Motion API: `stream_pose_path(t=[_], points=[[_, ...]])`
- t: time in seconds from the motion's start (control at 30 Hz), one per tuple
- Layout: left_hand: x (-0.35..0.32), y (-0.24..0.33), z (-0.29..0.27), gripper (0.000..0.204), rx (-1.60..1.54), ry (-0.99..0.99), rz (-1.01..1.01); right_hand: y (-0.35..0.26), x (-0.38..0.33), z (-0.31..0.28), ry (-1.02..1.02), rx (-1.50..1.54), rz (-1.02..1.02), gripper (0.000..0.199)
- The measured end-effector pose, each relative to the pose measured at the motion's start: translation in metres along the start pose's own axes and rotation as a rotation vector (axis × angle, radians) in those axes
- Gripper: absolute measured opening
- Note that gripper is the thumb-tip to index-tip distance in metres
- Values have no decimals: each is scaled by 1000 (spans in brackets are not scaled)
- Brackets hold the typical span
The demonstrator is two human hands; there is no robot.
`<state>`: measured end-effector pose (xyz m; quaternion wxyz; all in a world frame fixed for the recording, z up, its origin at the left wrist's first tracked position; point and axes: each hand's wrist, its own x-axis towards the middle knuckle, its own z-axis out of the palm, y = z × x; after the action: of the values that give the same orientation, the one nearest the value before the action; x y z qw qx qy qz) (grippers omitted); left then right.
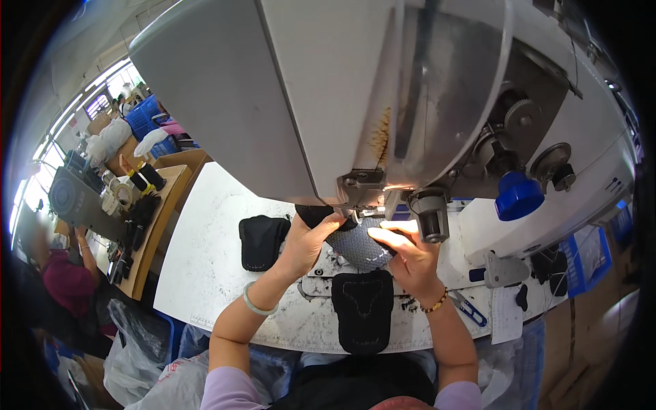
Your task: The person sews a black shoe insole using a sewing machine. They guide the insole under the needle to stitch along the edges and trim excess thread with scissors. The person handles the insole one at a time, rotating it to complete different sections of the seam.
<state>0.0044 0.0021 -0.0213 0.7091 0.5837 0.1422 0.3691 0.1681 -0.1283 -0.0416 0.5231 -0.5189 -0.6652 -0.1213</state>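
Under the needle area of a large white sewing machine (328, 89) lies a grey textured fabric piece (360, 247) with a black part at its left. My left hand (305, 242) grips its left side, thumb on top, close to the presser foot. From the right, my right hand (410, 256) holds the same piece, index finger and thumb pressed on its upper right. A black stitched fabric piece (363, 311) lies flat nearest me, between my forearms. Another black fabric piece (263, 242) rests left of my left hand. The undersides of the held piece are hidden.
Blue-handled thread snips (471, 312) and a white paper slip (506, 314) lie at the right of the white table (205, 273). Black scraps (550, 265) sit farther right. Plastic bags (147, 348) hang at the lower left. A co-worker (68, 280) sits at another machine, far left.
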Motion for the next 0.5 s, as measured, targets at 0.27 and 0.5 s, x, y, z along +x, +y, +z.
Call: stream_pose_path(t=[0.27,0.5], points=[[-12,9,23,12,113,103,62,-23,6,-2,58,-397,-197,45],[-20,1,41,9,153,291,154,-28,10,4,90,-490,-310,30]])
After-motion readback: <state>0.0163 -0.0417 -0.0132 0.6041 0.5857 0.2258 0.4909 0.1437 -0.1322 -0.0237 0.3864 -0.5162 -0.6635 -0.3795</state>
